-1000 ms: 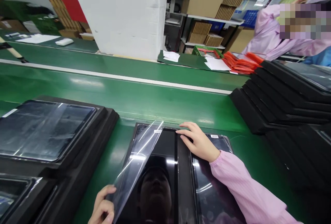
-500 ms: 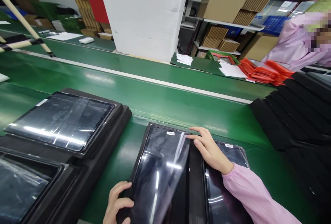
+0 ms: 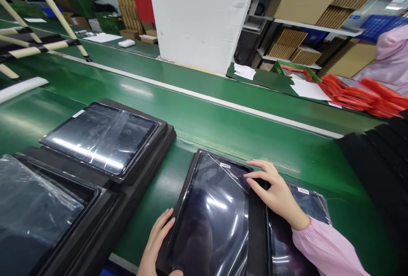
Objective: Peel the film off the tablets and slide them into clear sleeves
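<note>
In front of me lies a dark flat screen panel (image 3: 207, 221) with a white label near its top edge, set in a black foam tray (image 3: 256, 233). Clear film (image 3: 237, 174) covers the panel, its upper right corner creased and pulled taut. My right hand (image 3: 274, 189) has that film corner pinched between thumb and fingers, at the panel's top right. My left hand (image 3: 157, 242) grips the tray's left edge, fingers along the side and thumb at the near end. Beneath my right forearm, a second labelled panel (image 3: 306, 204) sits in the same tray, partly hidden.
Left of me, another foam tray (image 3: 130, 191) holds a film-covered panel (image 3: 102, 136) and one under loose wrinkled plastic (image 3: 35, 212). Black foam pieces (image 3: 376, 170) are stacked at right. Red packets (image 3: 357, 95) lie across the green bench (image 3: 207, 116); a pink-sleeved person (image 3: 389, 55) is beyond.
The view has turned left, so things appear farther right. The film now spreads across the panel's right side, where it earlier stood folded diagonally; my right hand keeps its corner. My left hand stays on the tray.
</note>
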A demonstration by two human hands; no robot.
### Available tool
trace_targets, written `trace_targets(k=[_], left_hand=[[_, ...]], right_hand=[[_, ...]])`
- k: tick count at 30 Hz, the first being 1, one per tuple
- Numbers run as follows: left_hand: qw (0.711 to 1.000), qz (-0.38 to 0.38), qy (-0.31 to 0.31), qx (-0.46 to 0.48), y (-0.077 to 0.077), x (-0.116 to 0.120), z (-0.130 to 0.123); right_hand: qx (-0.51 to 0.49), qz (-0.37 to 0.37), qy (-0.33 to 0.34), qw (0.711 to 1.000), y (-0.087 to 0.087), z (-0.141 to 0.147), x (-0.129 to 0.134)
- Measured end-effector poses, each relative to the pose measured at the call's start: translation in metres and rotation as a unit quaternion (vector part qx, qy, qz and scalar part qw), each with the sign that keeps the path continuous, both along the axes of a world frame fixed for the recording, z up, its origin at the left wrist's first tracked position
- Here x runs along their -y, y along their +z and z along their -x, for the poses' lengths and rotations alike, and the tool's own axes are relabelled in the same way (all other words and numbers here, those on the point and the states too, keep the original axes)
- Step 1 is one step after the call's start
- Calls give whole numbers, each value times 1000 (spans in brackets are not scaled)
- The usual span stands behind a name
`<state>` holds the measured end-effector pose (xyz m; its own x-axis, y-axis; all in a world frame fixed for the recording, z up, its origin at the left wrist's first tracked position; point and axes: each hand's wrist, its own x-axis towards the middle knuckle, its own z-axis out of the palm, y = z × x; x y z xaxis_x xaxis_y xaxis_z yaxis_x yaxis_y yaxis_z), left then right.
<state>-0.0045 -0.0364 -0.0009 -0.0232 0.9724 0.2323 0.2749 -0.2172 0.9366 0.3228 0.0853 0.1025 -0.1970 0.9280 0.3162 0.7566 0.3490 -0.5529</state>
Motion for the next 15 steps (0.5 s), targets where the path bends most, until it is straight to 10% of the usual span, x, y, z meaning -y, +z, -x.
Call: trace_targets(k=[15], left_hand=[[998,58,12,-26,2,-5,6]], right_hand=[[-39,54,56,996,18,-8,7]])
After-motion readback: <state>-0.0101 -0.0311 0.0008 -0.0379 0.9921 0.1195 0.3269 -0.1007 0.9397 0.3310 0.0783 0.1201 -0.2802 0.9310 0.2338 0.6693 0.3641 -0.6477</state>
